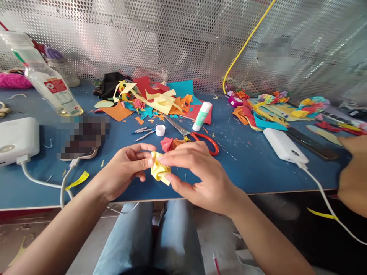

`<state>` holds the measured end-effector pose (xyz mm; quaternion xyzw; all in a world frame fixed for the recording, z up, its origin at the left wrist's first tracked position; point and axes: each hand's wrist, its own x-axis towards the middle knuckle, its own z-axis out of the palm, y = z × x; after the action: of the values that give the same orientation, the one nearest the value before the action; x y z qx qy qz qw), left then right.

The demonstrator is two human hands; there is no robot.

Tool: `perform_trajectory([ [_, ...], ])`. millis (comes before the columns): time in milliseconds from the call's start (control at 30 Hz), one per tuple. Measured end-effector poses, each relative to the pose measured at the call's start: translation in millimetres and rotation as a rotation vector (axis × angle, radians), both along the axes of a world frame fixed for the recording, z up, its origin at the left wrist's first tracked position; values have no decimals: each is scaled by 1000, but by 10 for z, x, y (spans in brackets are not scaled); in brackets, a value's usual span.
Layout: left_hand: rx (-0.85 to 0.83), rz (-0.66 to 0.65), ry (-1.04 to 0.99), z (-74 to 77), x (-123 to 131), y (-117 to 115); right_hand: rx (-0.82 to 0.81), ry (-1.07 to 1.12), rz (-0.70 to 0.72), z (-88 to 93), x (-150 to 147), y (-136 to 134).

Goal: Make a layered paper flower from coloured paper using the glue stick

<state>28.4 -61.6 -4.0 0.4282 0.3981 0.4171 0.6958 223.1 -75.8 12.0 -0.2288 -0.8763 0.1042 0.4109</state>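
Note:
Between my two hands, above the table's front edge, is a small yellow folded paper flower (159, 170). My left hand (129, 168) pinches its left side between thumb and fingers. From the right, the thumb and fingers of my right hand (202, 177) close on its top and lower right edge. Just beyond lies a pink folded paper piece (168, 144) beside an orange one, partly hidden by my right hand. Red-handled scissors (204, 142) lie behind that hand. A glue stick (202, 116) stands uncapped-looking near its white cap (160, 130).
Coloured paper scraps (160, 100) pile up at the back by a perforated metal wall. On the left are a bottle (54, 84), a white power bank (18, 137) and a phone. Another power bank (285, 145) with a cable lies right, near another person's arm (355, 172).

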Motion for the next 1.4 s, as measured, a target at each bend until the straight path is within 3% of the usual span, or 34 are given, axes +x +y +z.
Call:
perform_trajectory([
  [300,47,20,48,2,52,-30,84,-50,-126,-22,-97,12],
  [567,126,178,75,14,45,-34,-212,214,-184,-44,31,25],
  [867,74,69,-4,-5,66,-59,-134,203,-201,-176,-8,-113],
  [1100,119,96,10,4,98,-74,-346,368,-266,-283,-115,-194],
  [1233,116,118,42,11,114,-89,-282,386,-250,-334,-176,-260],
  [1400,79,114,67,33,97,-112,-155,295,-151,-264,-150,-285],
])
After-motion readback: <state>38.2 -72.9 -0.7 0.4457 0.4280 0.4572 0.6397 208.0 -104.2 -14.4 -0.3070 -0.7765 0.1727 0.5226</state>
